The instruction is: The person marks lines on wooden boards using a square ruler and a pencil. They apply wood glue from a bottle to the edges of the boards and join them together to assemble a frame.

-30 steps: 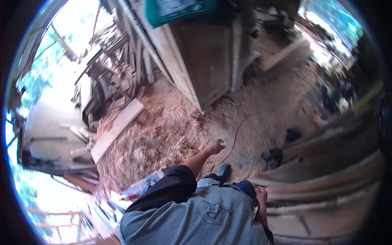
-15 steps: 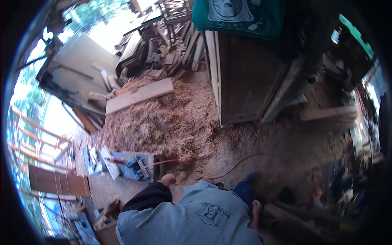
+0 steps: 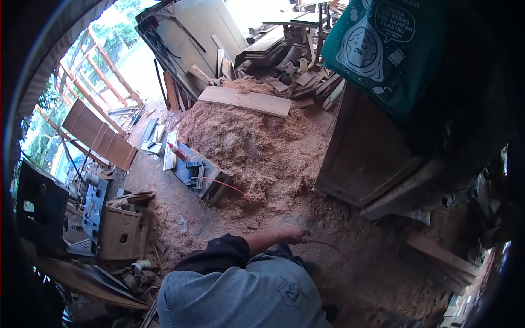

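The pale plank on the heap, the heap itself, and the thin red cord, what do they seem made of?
Pale plank: probably bare wood, matte and unpainted. Heap: likely wood shavings, loose and reddish-tan. Red cord: perhaps plastic or rubber, evenly coloured; too thin to tell.

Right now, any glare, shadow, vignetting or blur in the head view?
Head view: daylight blows out beside the pale panel; deep shadow hides detail right of the green bag; the fisheye circle leaves corners black; the left hand looks slightly soft.
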Motion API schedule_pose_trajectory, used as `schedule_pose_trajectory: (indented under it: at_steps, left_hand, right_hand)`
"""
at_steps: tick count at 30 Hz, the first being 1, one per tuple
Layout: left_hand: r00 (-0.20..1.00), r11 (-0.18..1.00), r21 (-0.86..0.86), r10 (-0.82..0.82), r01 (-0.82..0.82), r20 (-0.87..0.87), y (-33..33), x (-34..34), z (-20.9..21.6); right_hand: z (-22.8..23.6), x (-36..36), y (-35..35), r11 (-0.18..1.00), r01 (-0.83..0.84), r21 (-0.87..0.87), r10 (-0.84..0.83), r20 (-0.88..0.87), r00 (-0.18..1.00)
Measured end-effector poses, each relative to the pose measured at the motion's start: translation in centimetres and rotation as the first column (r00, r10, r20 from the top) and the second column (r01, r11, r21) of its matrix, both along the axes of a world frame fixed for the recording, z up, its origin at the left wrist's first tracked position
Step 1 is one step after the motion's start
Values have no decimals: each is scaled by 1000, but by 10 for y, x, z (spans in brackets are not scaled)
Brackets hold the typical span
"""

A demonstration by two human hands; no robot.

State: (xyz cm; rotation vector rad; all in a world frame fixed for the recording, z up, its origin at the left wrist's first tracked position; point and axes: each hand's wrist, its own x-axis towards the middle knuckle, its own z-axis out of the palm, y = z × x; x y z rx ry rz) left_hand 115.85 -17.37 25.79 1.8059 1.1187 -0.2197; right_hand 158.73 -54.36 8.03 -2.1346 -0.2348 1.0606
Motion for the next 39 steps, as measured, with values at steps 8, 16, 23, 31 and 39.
schedule_pose_trajectory:
  at_steps: [8, 16, 23, 31, 39]
  left_hand:
    - [862, 852, 142, 506, -505, 26, -12, -116, -25]
    - [669, 910, -61, 256, -411, -697, -151, -279, -79]
    - [888, 960, -218, 60, -177, -457, -62, -283, -159]
    - [563, 559, 82, 801, -825, 204, 241, -256, -70]
    - [477, 447, 185, 859, -875, 184, 278, -383, -73]
  right_hand:
    - [-90, -26, 70, 945, -327, -22, 314, -224, 923]
    - [-21, -106, 208, 794, -608, -10, 573, -321, 754]
    - [23, -70, 255, 901, -399, 171, 428, -203, 881]
    - [56, -159, 373, 441, -863, -248, 888, -16, 459]
    - [120, -342, 691, 150, -989, -12, 933, 333, 138]
